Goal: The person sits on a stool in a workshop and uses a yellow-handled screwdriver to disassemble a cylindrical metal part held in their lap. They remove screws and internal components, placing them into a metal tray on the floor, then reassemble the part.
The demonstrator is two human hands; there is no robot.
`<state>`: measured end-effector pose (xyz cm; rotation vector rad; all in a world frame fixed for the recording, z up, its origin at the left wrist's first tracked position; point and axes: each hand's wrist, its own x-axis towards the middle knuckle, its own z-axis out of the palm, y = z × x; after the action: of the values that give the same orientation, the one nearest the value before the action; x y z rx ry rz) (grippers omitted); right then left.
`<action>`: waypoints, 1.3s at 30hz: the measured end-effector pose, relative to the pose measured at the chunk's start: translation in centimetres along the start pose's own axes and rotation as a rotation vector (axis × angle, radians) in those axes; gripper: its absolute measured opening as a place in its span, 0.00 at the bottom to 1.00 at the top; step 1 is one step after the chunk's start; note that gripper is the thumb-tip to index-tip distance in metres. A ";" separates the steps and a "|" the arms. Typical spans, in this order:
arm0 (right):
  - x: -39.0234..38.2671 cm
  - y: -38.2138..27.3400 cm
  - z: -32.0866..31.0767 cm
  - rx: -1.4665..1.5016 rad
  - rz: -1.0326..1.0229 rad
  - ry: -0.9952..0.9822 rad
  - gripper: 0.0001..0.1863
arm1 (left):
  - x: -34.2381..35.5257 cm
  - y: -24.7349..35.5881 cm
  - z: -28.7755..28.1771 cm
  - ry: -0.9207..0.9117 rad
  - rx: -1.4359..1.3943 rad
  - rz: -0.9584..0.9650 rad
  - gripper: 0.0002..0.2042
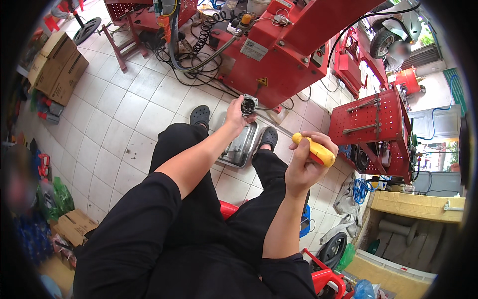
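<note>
**Screwdriver meets small metal part: the work looks to be in the middle**

On the left of the frame lie cardboard boxes (59,67) on the white tile floor (119,119). A bit right of that, the person's left hand (235,115) reaches out to the upper middle. Its fingers are closed around a small round metal part (248,105) with a dark hole in it. The part is held up in the air, above a shiny metal tray (240,147) that sits on the floor between the person's two dark shoes.

Moving right, the right hand (303,162) is shut tight on the yellow handle of a screwdriver (313,149). Its long thin shaft points up and left, and the tip reaches the part.

I think the job is partway: the tool is at the part, but I cannot tell if any screw is out yet. The tray looks to hold little, though it is hard to see.

Behind stands a big red machine (284,50), and a red tool cart (373,129) is at the right.
</note>
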<state>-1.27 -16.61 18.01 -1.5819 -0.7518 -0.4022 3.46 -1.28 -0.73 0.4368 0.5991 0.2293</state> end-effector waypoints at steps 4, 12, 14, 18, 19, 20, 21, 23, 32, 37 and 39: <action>0.1 0.2 -0.2 -0.132 0.074 0.122 0.12 | 0.0 0.0 -0.1 -0.025 0.000 0.006 0.13; 1.1 -0.3 0.7 -0.151 0.094 0.358 0.12 | -0.5 0.0 0.3 -0.073 0.035 0.022 0.13; 1.1 -0.5 0.6 -0.139 0.141 0.330 0.12 | -0.6 -0.1 0.4 -0.065 0.032 0.034 0.13; 0.6 0.3 0.0 -0.247 -0.021 0.171 0.12 | -1.0 0.0 0.6 -0.047 0.071 0.014 0.12; 0.5 0.1 0.0 -0.195 -0.016 0.143 0.12 | -1.0 0.0 0.6 -0.046 0.064 0.011 0.12; 0.5 -0.2 0.1 -0.144 -0.012 0.115 0.12 | -0.9 0.0 0.5 -0.046 0.057 0.007 0.12; 0.4 -0.3 0.2 -0.092 -0.009 0.087 0.12 | -0.9 0.1 0.6 -0.046 0.050 0.005 0.12; 0.5 0.1 -0.2 -0.079 -0.014 0.076 0.12 | -1.0 0.1 0.6 -0.040 0.046 -0.001 0.13; 0.6 0.6 -1.7 -0.035 -0.033 -0.004 0.12 | -0.8 0.0 0.4 -0.025 0.036 -0.025 0.15; 0.5 0.5 -1.8 -0.041 -0.035 -0.067 0.14 | -0.4 -0.2 -0.2 -0.025 0.036 -0.024 0.17; 0.3 0.4 -1.9 0.015 -0.024 -0.077 0.14 | -0.3 -0.3 -0.4 -0.030 0.041 -0.028 0.17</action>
<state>-0.41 -18.36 18.20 -1.5824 -0.8318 -0.3540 3.06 -1.54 -1.01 0.4706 0.5806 0.1840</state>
